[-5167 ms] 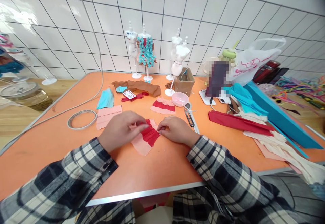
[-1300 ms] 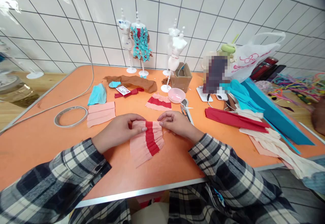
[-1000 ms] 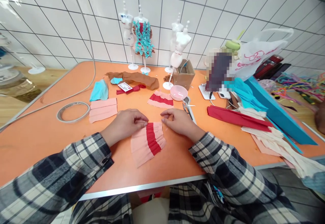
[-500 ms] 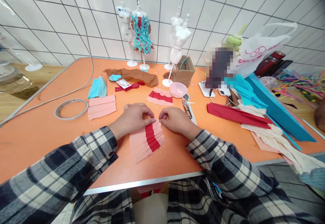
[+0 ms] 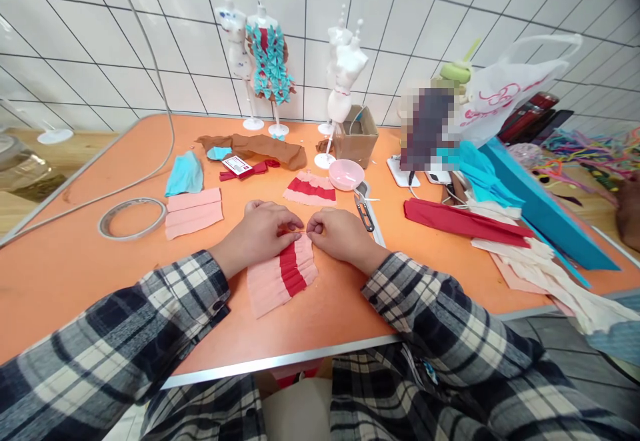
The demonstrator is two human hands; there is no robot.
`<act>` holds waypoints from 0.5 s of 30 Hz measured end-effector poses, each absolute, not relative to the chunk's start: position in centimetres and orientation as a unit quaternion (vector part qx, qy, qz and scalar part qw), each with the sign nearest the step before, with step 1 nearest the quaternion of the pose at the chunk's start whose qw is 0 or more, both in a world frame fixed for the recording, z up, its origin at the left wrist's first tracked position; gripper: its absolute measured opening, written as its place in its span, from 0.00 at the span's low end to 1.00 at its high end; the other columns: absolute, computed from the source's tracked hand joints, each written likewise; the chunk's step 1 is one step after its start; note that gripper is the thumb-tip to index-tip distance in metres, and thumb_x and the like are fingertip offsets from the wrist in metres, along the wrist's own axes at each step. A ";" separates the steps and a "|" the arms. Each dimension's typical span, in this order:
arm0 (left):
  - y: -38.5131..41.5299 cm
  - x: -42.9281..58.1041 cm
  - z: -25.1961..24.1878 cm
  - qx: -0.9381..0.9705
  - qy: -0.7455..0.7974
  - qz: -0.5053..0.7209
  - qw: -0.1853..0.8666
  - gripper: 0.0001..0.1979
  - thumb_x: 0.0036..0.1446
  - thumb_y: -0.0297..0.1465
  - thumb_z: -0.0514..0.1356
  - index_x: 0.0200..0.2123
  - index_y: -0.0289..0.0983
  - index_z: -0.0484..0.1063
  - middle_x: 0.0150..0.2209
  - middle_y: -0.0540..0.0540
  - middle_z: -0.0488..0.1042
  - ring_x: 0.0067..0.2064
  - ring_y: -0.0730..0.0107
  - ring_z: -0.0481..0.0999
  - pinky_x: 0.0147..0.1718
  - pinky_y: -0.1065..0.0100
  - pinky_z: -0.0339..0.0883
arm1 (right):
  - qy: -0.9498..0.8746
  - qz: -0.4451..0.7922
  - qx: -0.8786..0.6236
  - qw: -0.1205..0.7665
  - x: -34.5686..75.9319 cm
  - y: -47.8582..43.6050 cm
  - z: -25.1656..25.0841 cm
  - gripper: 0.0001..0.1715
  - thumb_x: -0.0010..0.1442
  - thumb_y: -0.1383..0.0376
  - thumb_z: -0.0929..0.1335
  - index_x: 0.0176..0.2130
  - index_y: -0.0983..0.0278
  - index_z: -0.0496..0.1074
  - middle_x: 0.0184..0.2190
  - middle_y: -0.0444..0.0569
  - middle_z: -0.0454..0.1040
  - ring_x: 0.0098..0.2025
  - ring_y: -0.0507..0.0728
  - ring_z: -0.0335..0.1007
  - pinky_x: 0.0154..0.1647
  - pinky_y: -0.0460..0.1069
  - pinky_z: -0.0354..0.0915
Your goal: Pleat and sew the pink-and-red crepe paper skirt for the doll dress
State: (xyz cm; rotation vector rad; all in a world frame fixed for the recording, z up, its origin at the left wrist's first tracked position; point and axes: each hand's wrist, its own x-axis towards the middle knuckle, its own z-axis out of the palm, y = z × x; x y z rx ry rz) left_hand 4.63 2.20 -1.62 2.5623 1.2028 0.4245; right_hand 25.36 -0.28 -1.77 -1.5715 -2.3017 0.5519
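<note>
Pink-and-red gathered cloth (image 5: 293, 271), one piece: flat on the orange bench (image 5: 340, 324), near its front edge, between the two hands; red band running through the pink.

Left hand (image 5: 263, 231): grip closed, thumb and forefinger pinching the cloth's upper edge.

Right hand (image 5: 343, 235): grip closed, fingertips drawn together at the cloth's upper right corner, just beside the left; whether they hold cloth, cannot tell.

Sleeves, black-and-cream plaid, one pair.

Second pink-and-red cloth (image 5: 310, 189): beyond the hands, flat, beside a pink bowl (image 5: 347, 175).

Snips (image 5: 365, 213), black: beyond the right hand.

Folded pink cloth (image 5: 195, 213): left of the left hand, turquoise cloth (image 5: 185, 174) just behind it, tape roll (image 5: 131, 235) beside it.

White card (image 5: 237, 166): resting on red strips, before a crumpled brown cloth (image 5: 265, 151).

Dress forms, four, upright along the rear; one in a turquoise-bowed dress (image 5: 271, 64).

Cardboard box (image 5: 357, 141): behind the bowl.

Long red cloth (image 5: 465, 221): bench's right side.
</note>
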 end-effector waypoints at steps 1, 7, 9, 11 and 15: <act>2.2 4.6 -1.6 0.892 0.408 0.148 0.131 0.09 0.61 0.36 0.60 0.36 0.42 0.80 0.39 0.47 0.84 0.45 0.55 0.78 0.51 0.49 0.53 | -0.816 0.164 -0.533 0.152 25.4 -0.4 -1.8 0.08 0.61 0.67 0.68 0.36 0.61 0.79 0.37 0.45 0.80 0.37 0.54 0.72 0.33 0.48 0.57; 1.9 4.3 -1.4 0.912 0.370 0.141 0.108 0.09 0.60 0.31 0.58 0.34 0.43 0.80 0.38 0.49 0.84 0.44 0.59 0.78 0.55 0.45 0.48 | -0.880 0.052 -0.455 0.127 25.9 -0.8 -1.9 0.11 0.68 0.65 0.65 0.40 0.62 0.78 0.39 0.47 0.77 0.39 0.55 0.72 0.32 0.49 0.54; 1.8 4.3 -1.2 0.913 0.367 0.140 0.112 0.09 0.60 0.31 0.58 0.34 0.43 0.81 0.39 0.49 0.84 0.45 0.59 0.78 0.54 0.45 0.48 | -0.891 0.040 -0.439 0.107 26.1 -0.7 -1.8 0.13 0.69 0.64 0.64 0.41 0.62 0.78 0.40 0.48 0.77 0.39 0.55 0.72 0.31 0.50 0.53; 1.8 4.2 -1.0 0.915 0.362 0.138 0.113 0.10 0.60 0.31 0.58 0.35 0.43 0.81 0.39 0.49 0.84 0.45 0.59 0.78 0.54 0.45 0.48 | -0.899 0.034 -0.428 0.081 26.3 -0.7 -1.6 0.14 0.70 0.64 0.63 0.43 0.61 0.79 0.41 0.48 0.78 0.39 0.56 0.72 0.30 0.50 0.52; 1.8 4.0 -0.6 0.927 0.335 0.136 0.097 0.12 0.63 0.32 0.56 0.35 0.44 0.82 0.42 0.47 0.83 0.46 0.57 0.77 0.55 0.44 0.47 | -0.905 0.053 -0.420 0.048 26.8 -0.6 -0.8 0.18 0.72 0.63 0.62 0.46 0.60 0.81 0.42 0.49 0.79 0.41 0.57 0.74 0.33 0.50 0.55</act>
